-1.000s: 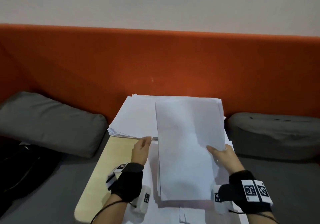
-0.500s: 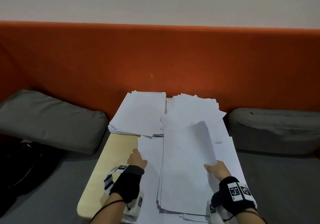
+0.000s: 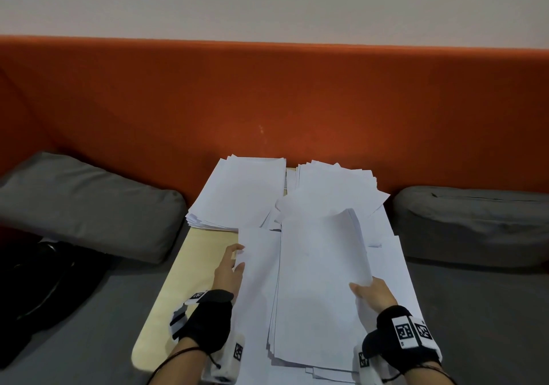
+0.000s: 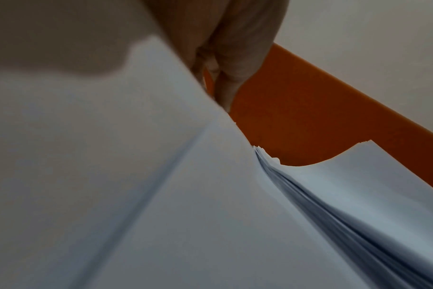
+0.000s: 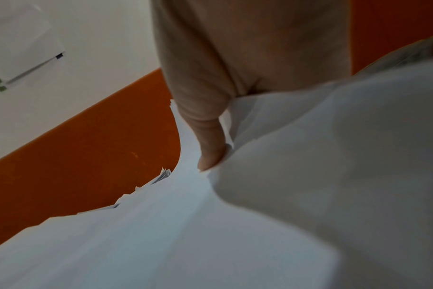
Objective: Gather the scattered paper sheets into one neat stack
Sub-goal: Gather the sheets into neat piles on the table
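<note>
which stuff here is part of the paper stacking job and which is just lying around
Part of the job:
- near stack, gripped by right hand
- far left pile
- fanned sheets
- left hand, at a sheet's edge

Just lying about:
- grey cushions
- black bag

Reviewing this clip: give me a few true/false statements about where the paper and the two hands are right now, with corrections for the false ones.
1. The right hand has a grip on the right edge of the near paper stack. True.
2. All sheets already form one pile. False: a separate far-left pile and a fanned far-right pile lie behind it.
3. The left hand touches the left edge of a loose sheet. True.
4. The backrest behind the table is grey. False: it is orange; the cushions are grey.
</note>
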The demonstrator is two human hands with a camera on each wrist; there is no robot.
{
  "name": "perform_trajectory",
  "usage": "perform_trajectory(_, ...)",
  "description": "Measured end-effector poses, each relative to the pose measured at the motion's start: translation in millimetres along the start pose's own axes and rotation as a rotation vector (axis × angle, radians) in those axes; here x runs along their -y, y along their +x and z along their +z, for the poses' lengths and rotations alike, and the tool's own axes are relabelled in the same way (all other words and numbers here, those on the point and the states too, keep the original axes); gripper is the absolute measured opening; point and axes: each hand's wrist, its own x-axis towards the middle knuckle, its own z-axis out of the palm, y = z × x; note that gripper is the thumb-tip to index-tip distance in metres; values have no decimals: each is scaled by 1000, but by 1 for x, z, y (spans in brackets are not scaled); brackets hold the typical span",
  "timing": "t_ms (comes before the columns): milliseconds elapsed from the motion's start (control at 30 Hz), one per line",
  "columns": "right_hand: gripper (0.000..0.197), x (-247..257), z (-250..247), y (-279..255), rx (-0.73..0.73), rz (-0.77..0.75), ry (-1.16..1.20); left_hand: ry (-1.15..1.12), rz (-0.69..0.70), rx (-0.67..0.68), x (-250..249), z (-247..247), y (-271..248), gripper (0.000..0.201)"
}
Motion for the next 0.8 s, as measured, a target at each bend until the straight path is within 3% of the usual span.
perform_trajectory(133, 37, 1, -1, -2, 3, 1, -2, -70, -134, 77, -2, 3, -2, 71)
perform_trajectory(200, 39, 2, -2, -3, 5, 1, 3, 20, -135, 64, -6, 4, -1, 57)
perform_trajectory(300, 39, 3, -2, -3, -7, 6, 11, 193, -4, 47, -32, 4, -10, 32)
perform_trajectory(400, 38, 2, -4, -5, -36, 10, 21, 565, 107, -50, -80, -12, -18, 27)
perform_trajectory(467, 39, 0, -6, -4, -59, 15, 34, 638, 238, -174, -116, -34, -23, 25)
perform_trajectory(533, 39, -2, -9, -4, -61, 12, 58, 453, 386, -275, -144, -55, -25, 20)
perform_trajectory(600, 37, 2, -9, -7, -45, 8, 52, 218, 467, -292, -160, -66, -26, 17)
perform_trajectory(733, 24, 9, -9, -16, 20, -24, 73, -232, 466, -131, -167, -62, -21, 26)
perform_trajectory(800, 7, 10, -12, -25, 52, -44, 99, -251, 378, -30, -153, -46, -14, 29)
